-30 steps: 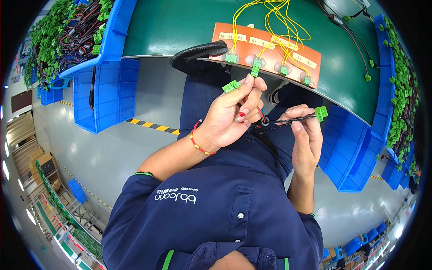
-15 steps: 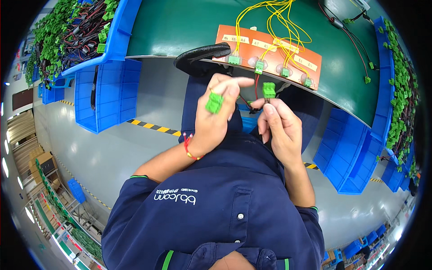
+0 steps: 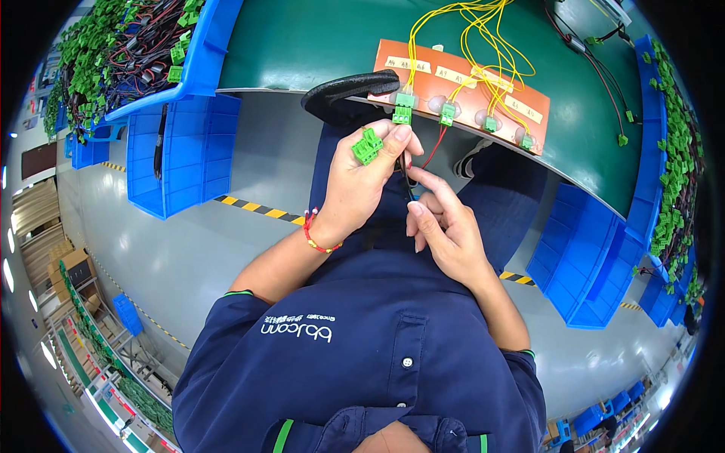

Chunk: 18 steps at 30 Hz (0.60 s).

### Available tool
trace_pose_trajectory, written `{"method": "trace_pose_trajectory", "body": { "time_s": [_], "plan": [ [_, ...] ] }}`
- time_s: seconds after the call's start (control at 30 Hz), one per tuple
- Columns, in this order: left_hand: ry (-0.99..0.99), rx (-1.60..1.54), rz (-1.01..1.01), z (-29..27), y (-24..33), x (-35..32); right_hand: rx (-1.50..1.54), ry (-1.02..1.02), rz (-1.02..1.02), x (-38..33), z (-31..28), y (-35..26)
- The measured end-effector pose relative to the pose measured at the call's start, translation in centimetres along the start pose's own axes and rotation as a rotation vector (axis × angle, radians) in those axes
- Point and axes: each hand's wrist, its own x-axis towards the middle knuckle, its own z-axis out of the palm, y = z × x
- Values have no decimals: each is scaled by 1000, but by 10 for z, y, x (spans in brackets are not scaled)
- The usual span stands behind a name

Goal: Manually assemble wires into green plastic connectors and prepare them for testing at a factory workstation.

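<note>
An orange-brown board [image 3: 464, 66] at the bench edge carries a row of green sockets with yellow wires. At its leftmost socket, a green terminal connector [image 3: 402, 115] sits end to end with the socket, black wires trailing below. My left hand [image 3: 361, 177] is closed, its thumb tip at that connector's lower end. Another green connector [image 3: 367, 146] is tucked between the left hand's fingers. Lower right, my right hand [image 3: 447, 230] has curled fingers around the black cable [image 3: 408, 181]. Red wires [image 3: 436, 149] hang from a second green connector [image 3: 447, 113] on the board.
A black curved clamp-like piece [image 3: 340, 94] juts over the green bench [image 3: 302, 45] edge. Blue bins [image 3: 181, 158] hang at left and right [image 3: 578, 257]. A blue tray [image 3: 215, 45] of green connectors and cables stands left; another tray [image 3: 647, 151] lies right.
The connector in my right hand has moved left to the board's leftmost socket. My right hand has dropped lower along its cable. The left thumb has come to the connector.
</note>
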Motion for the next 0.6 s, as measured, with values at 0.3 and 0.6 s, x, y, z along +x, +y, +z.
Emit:
{"method": "trace_pose_trajectory", "body": {
  "time_s": [0.3, 0.6],
  "plan": [
    [16, 27, 13, 0, 4, 9, 156, -40, 112, -1, 0, 8],
    [-28, 73, -201, -23, -28, 0, 608, -36, 325, 3, -13, 52]
  ]
}}
